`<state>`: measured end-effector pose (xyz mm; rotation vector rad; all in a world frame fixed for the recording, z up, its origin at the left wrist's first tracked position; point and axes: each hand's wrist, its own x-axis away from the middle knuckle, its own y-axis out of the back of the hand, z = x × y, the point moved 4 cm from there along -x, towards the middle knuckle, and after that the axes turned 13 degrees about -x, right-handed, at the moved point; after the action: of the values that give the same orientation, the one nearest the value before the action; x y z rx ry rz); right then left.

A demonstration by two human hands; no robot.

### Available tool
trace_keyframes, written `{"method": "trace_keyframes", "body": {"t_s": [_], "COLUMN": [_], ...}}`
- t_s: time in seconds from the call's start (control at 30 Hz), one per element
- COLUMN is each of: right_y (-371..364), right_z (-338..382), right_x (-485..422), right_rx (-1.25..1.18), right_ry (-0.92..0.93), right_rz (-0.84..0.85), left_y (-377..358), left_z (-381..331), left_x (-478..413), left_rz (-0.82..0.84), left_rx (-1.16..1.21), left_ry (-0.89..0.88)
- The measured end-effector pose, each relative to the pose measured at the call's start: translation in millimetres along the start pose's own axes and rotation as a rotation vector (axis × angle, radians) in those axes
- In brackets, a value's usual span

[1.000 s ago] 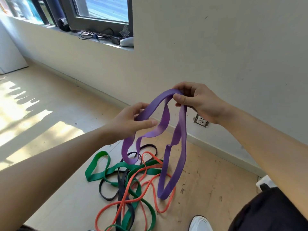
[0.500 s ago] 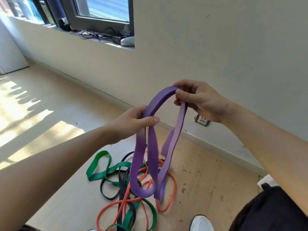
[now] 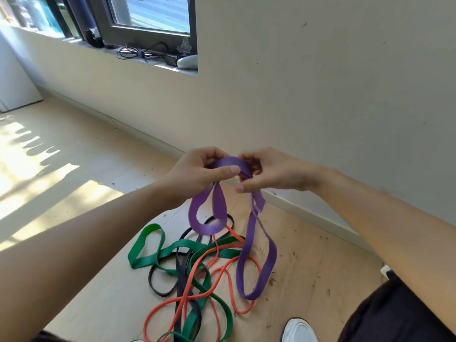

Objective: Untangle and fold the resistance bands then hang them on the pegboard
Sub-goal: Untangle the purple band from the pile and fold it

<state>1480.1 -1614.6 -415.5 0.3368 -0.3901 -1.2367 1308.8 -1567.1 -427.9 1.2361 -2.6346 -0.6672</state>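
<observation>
Head view; clock directions are read on the frame, 12 at the top.

Room: the wall ran from 10 to 4 o'clock, with its baseboard just past the hands at 3 o'clock. Bare floor lay open from 8 to 10 o'clock, sunlit in patches. A white cabinet stood at the far 9 o'clock edge. The window sat at 11 o'clock, with cables on its sill. A white shoe and dark trousers filled the 5 o'clock corner.

Hands: both were raised at frame centre, nearly touching. The left hand pinched the top of the purple band between thumb and fingers. The right hand had its fingers curled round the same bunched top.

Purple band: held in the air, its long axis about vertical, top at the hands. Two loops hung toward 6 o'clock. The short one was under the left hand. The longer one, under the right hand, reached down over the pile. Whether its low end touched the floor could not be told.

Pile: on the floor at 6 o'clock, below the hands and well off the baseboard. The green band, orange band and black band lay crossed over one another. The green loop pointed toward 9 o'clock, and the orange strands ran off the 6 o'clock edge.
</observation>
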Motion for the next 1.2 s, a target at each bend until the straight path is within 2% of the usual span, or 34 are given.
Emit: {"method": "trace_keyframes", "body": {"t_s": [0.07, 0.17, 0.27, 0.4, 0.53, 0.77, 0.9, 0.97, 1.1, 1.2], "right_y": [-4, 0, 8, 29, 48, 76, 90, 91, 85, 83], "right_z": [12, 15, 17, 19, 15, -10, -21, -23, -22, -14], "right_x": [-7, -9, -5, 3, 14, 18, 22, 22, 21, 22], "right_rx": [0.046, 0.228, 0.284, 0.059, -0.155, -0.491, -0.593, -0.562, -0.432, -0.425], "right_ry": [0.083, 0.086, 0.108, 0.16, 0.216, 0.185, 0.172, 0.169, 0.185, 0.216], "right_rz": [-0.047, -0.081, -0.136, -0.272, -0.37, -0.559, -0.639, -0.627, -0.583, -0.533], "left_y": [-1, -4, -4, 3, 8, 11, 16, 17, 11, 7], "left_z": [2, 9, 24, 47, 62, 88, 96, 95, 92, 85], "left_x": [-2, -2, -2, 2, 5, 13, 11, 9, 3, -1], "left_rz": [0.0, 0.019, 0.036, 0.221, 0.242, 0.405, 0.259, 0.189, 0.153, 0.085], "left_rx": [-0.012, 0.022, 0.042, -0.097, -0.21, -0.301, -0.241, -0.2, -0.225, -0.219], "left_ry": [-0.006, 0.028, 0.088, 0.088, 0.165, 0.309, 0.342, 0.334, 0.292, 0.262]}}
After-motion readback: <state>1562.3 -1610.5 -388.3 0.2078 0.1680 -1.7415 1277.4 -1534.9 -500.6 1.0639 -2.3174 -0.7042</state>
